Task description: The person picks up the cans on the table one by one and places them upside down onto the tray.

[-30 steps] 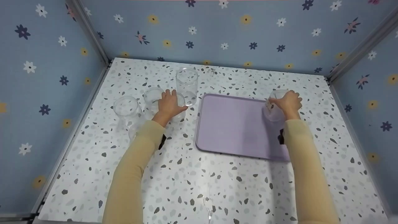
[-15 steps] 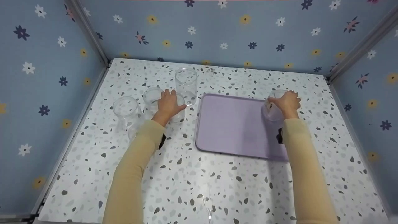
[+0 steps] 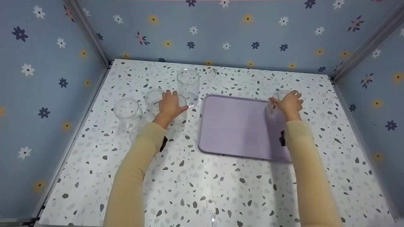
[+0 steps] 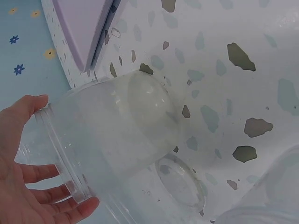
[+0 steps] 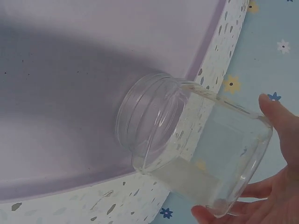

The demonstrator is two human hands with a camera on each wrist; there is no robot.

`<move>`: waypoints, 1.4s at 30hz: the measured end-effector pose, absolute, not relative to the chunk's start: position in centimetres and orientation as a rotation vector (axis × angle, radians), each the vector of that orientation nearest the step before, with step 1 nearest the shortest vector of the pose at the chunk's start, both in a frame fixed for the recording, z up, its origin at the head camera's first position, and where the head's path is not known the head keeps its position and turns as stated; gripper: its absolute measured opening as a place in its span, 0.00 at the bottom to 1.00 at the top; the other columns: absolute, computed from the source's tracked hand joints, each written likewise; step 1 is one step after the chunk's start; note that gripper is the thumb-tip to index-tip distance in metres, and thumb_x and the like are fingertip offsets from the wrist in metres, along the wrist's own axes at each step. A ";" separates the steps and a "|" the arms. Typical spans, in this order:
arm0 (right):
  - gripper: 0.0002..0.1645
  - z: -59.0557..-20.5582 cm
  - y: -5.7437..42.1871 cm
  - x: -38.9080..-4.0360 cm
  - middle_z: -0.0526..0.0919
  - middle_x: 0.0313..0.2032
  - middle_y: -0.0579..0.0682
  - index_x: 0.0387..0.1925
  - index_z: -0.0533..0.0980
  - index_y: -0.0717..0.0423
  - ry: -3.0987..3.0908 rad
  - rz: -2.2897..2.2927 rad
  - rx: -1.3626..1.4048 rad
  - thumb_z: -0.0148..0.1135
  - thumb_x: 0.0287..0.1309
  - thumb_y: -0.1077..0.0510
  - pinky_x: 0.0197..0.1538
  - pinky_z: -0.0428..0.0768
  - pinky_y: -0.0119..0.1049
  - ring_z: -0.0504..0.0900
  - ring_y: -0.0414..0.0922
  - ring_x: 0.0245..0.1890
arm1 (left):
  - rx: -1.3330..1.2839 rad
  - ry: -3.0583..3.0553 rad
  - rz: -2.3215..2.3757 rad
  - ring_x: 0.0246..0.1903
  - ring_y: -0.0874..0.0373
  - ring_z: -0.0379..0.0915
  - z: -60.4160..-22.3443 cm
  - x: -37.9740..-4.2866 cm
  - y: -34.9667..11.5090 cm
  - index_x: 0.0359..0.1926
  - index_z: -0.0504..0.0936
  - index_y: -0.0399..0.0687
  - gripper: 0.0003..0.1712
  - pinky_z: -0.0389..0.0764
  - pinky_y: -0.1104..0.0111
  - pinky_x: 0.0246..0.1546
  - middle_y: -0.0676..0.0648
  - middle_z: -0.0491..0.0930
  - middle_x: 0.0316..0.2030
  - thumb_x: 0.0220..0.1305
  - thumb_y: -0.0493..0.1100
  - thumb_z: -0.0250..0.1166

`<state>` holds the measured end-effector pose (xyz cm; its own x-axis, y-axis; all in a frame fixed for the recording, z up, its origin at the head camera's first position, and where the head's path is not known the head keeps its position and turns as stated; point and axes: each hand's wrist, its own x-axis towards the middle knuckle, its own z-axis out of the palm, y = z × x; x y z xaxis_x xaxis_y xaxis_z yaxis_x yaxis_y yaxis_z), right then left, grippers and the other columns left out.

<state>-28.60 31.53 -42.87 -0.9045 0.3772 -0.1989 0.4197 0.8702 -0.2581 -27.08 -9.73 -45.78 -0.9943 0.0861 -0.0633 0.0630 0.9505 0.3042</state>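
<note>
My left hand [image 3: 169, 106] grips the upper rim of a clear jar [image 4: 107, 126] among the group at the left, thumb on one side and fingers on the other. That jar stands upright on the table. Over the far right corner of the lilac tray [image 3: 233, 126], my right hand [image 3: 289, 104] holds another clear jar [image 5: 229, 149] by its base. This one is upside down, its ridged neck on the tray. Thumb and fingers spread round the base from above.
Several more clear jars stand round the left hand, including a tall one [image 3: 188, 88] behind and a wide-mouthed one [image 3: 127, 112] to the left. The left sleeve partly covers another. The speckled table [image 3: 176, 189] is enclosed by blue flowered walls [image 3: 221, 31].
The right hand's thumb and fingers have spread slightly and shifted a little to the left at the inverted jar. The left hand holds the same place on its jar.
</note>
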 end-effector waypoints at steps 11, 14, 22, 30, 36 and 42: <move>0.61 -42.2 30.9 -28.3 0.44 0.59 0.76 0.63 0.42 0.74 2.930 -0.439 0.566 0.54 0.49 0.32 0.52 0.56 0.64 0.50 0.71 0.57 | 0.131 3.056 0.445 0.54 0.39 0.55 -45.2 -26.2 -9.3 0.60 0.59 0.28 0.48 0.69 0.49 0.44 0.29 0.59 0.55 0.50 0.60 0.62; 0.58 -42.0 30.6 -28.2 0.47 0.59 0.76 0.62 0.45 0.74 2.966 -0.444 0.549 0.55 0.49 0.34 0.52 0.55 0.64 0.50 0.70 0.58 | 0.133 3.052 0.448 0.54 0.39 0.55 -44.9 -26.0 -9.2 0.59 0.59 0.28 0.47 0.70 0.50 0.44 0.29 0.59 0.55 0.50 0.60 0.61; 0.46 -41.4 30.0 -27.9 0.50 0.59 0.72 0.61 0.52 0.70 3.080 -0.544 0.512 0.58 0.53 0.45 0.53 0.53 0.64 0.50 0.65 0.59 | 0.168 3.069 0.462 0.53 0.40 0.57 -43.7 -24.9 -8.7 0.59 0.60 0.28 0.48 0.71 0.52 0.43 0.30 0.60 0.54 0.50 0.62 0.61; 0.38 -41.5 29.3 -27.4 0.55 0.58 0.68 0.60 0.58 0.66 3.206 -0.656 0.426 0.58 0.53 0.50 0.52 0.58 0.59 0.56 0.62 0.58 | 0.213 3.139 0.574 0.50 0.41 0.59 -42.9 -23.8 -8.0 0.57 0.64 0.32 0.45 0.74 0.54 0.37 0.32 0.63 0.49 0.49 0.62 0.62; 0.34 -41.6 28.6 -26.9 0.60 0.56 0.65 0.58 0.62 0.65 3.285 -0.752 0.328 0.58 0.53 0.51 0.53 0.60 0.56 0.60 0.60 0.56 | 0.214 3.148 0.677 0.50 0.43 0.60 -42.5 -23.2 -7.3 0.58 0.63 0.35 0.45 0.74 0.53 0.36 0.34 0.63 0.50 0.49 0.63 0.61; 0.33 -41.8 27.8 -26.2 0.63 0.55 0.63 0.57 0.64 0.63 3.343 -0.880 0.226 0.59 0.53 0.50 0.54 0.61 0.52 0.63 0.58 0.55 | 0.239 3.141 0.808 0.52 0.44 0.58 -42.3 -22.8 -6.7 0.59 0.62 0.35 0.44 0.73 0.53 0.38 0.35 0.62 0.51 0.50 0.62 0.61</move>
<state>-26.24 27.84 -41.79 -0.9402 0.2031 0.2736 0.0421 0.8660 -0.4983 -22.81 -6.69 -42.31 -0.9831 0.1139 0.1432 0.1689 0.8662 0.4703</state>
